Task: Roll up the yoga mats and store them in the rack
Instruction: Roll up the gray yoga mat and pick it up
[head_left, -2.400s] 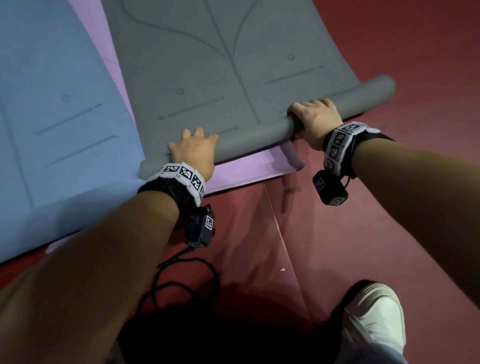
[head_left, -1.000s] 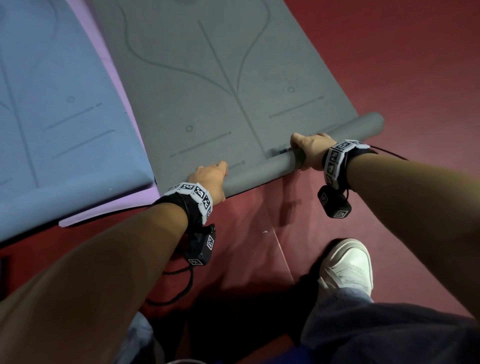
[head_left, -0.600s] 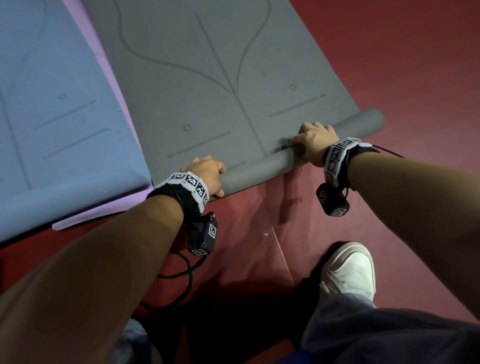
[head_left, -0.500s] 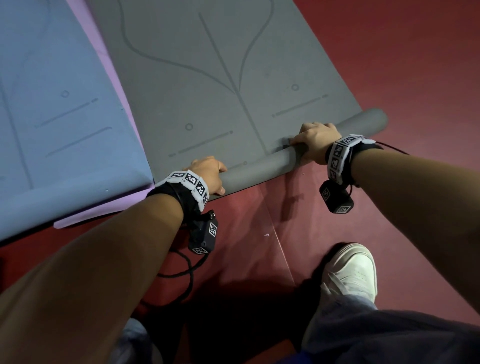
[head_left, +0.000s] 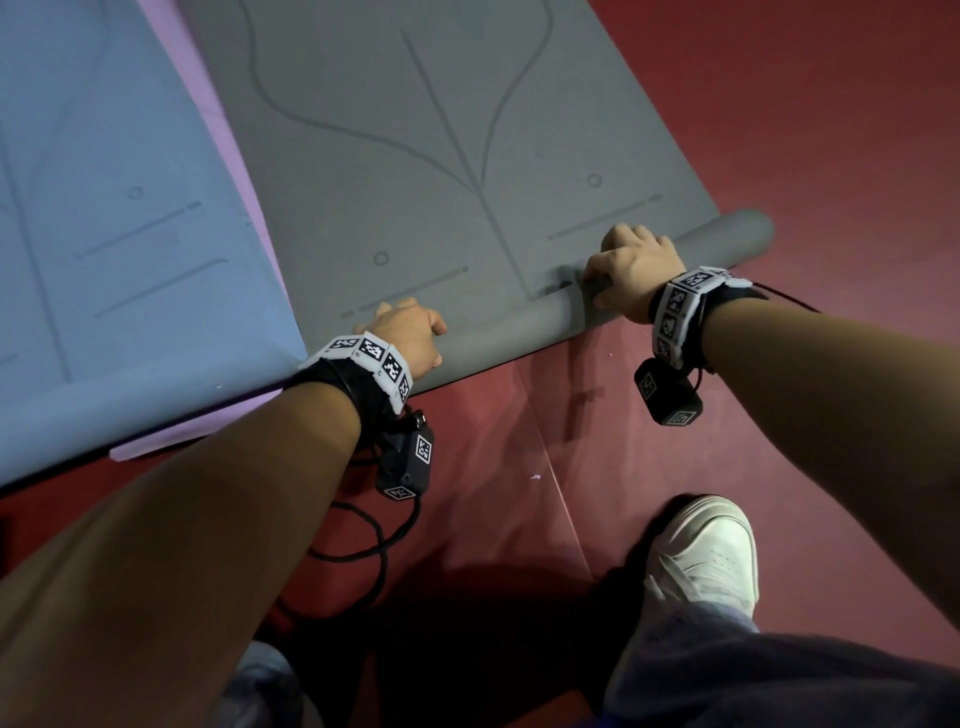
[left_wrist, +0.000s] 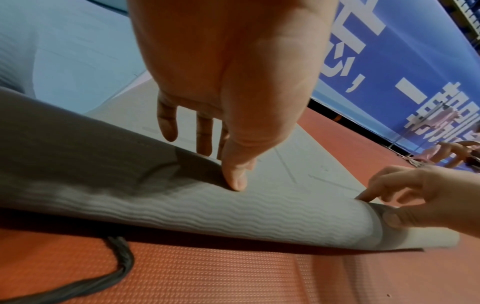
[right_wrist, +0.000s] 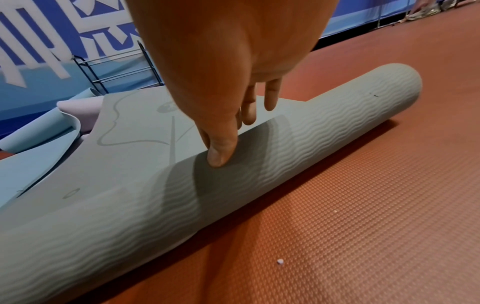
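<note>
Where it is rolled, the grey yoga mat (head_left: 467, 156) shows rippled texture; left hand (head_left: 402, 332) and right hand (head_left: 631, 270) curl over the roll, whose left end is hidden.

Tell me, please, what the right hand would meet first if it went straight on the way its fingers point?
The flat, unrolled part of the grey mat, just past the roll that the right hand lies over. Its fingertips look almost on it, though depth is unclear.

Both arms reach forward; left hand (head_left: 405, 332) and right hand (head_left: 631, 275) grip the rolled grey foam mat (head_left: 509, 327), thumbs on its near side.
</note>
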